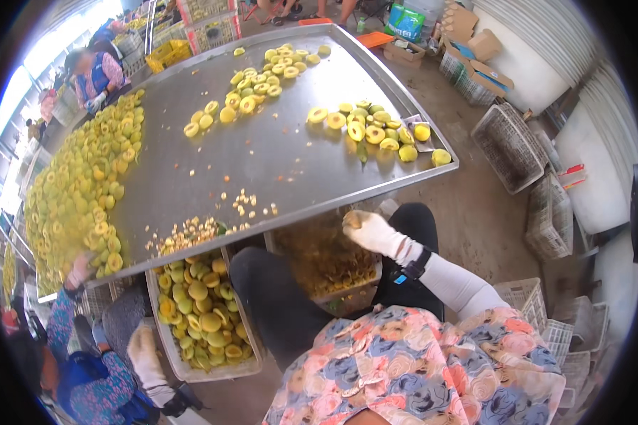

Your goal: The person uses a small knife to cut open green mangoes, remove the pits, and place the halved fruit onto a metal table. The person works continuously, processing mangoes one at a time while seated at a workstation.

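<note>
My right hand [369,229], in a white glove with stained fingertips, is curled over a blurred crate of yellow-brown fruit pieces [345,271] under the table; anything inside the fingers is hidden. At lower left my left hand [144,353], gloved too, hangs beside a crate of whole and halved yellow-green fruit [207,313]; its fingers are unclear. Before me stands a metal table [276,170]. Halved fruits [260,85] lie across its far middle, others [372,127] near its right corner, and a large heap [85,186] at left. Small pale pits or kernels [191,234] lie along the near edge.
A co-worker [90,377] sits close at my left, with a hand [78,271] at the heap. Another person [98,79] is at the table's far left. Plastic crates [510,146] stand on the right, and a yellow crate [167,54] beyond the table. The raised table rim [319,208] crosses before my knees.
</note>
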Demonstrator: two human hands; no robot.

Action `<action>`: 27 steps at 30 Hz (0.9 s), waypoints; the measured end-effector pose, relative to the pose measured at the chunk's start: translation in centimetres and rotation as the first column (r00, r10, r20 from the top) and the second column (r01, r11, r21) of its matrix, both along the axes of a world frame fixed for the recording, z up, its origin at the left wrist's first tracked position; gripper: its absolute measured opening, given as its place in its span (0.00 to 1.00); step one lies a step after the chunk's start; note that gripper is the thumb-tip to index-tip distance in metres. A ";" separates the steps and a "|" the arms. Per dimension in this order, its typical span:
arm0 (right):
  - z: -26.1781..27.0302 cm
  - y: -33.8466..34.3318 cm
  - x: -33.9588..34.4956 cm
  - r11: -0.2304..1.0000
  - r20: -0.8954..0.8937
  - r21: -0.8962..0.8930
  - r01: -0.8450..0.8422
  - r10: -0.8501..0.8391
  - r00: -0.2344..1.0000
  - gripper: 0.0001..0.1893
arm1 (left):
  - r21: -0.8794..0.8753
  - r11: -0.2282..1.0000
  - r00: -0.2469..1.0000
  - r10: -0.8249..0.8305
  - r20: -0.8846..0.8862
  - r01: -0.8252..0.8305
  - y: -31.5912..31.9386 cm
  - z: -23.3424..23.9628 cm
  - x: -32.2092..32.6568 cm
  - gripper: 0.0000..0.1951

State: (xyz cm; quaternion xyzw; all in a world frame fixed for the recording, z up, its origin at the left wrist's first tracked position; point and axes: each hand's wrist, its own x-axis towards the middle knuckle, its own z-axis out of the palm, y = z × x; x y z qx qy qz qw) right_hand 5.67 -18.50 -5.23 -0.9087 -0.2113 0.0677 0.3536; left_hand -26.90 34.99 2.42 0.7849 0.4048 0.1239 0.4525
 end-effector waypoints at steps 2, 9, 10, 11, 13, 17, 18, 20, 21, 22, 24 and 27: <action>1.7 -2.6 4.0 0.994 0.075 -0.083 0.068 -0.061 0.995 0.16 | 0.211 0.977 0.995 -0.058 0.086 0.038 -1.3 4.9 6.6 0.18; 6.5 -13.5 19.2 0.846 0.110 -0.236 0.479 -0.466 0.878 0.22 | 0.330 0.751 0.768 -0.632 0.109 0.572 -15.8 8.3 34.5 0.19; 6.5 -14.5 20.6 0.840 0.056 -0.212 0.500 -0.500 0.864 0.24 | 0.310 0.712 0.747 -0.664 0.006 0.630 -18.2 7.6 39.0 0.22; 6.2 -15.2 22.0 0.827 0.048 -0.234 0.511 -0.515 0.856 0.25 | 0.442 0.612 0.676 -0.737 0.016 0.656 -20.8 6.7 43.2 0.23; 4.8 -15.9 24.5 0.799 0.033 -0.277 0.534 -0.547 0.836 0.28 | 0.540 0.469 0.560 -0.828 -0.005 0.699 -25.4 4.9 50.6 0.24; 0.5 -15.4 27.2 0.823 0.040 -0.244 0.513 -0.520 0.853 0.22 | 0.469 0.355 0.514 -0.814 -0.270 0.809 -33.8 1.4 61.3 0.31; -0.2 -15.0 27.4 0.845 0.048 -0.240 0.478 -0.481 0.875 0.21 | 0.427 0.328 0.473 -0.830 -0.297 0.843 -35.1 0.5 62.4 0.32; -0.8 -13.3 26.8 0.842 0.171 -0.277 0.463 -0.431 0.886 0.21 | 0.278 0.298 0.388 -0.843 -0.372 0.913 -37.2 -0.8 64.0 0.33; -0.4 -12.4 26.3 0.840 0.142 -0.327 0.434 -0.411 0.901 0.20 | 0.295 0.249 0.357 -0.842 -0.404 0.922 -37.8 -1.3 64.3 0.32; 0.2 -11.3 25.2 0.867 0.092 -0.329 0.374 -0.364 0.927 0.20 | 0.296 0.204 0.325 -0.832 -0.450 0.933 -38.1 -1.7 64.2 0.32; 1.9 -8.9 22.5 0.961 0.136 -0.164 0.222 -0.201 0.970 0.19 | 0.297 0.150 0.285 -0.826 -0.487 0.943 -37.7 -2.3 63.1 0.32; 5.0 -7.7 22.1 0.995 -0.107 0.018 0.101 -0.099 0.989 0.18 | 0.397 -0.032 0.186 -0.847 -0.497 0.917 -35.1 -2.9 59.7 0.29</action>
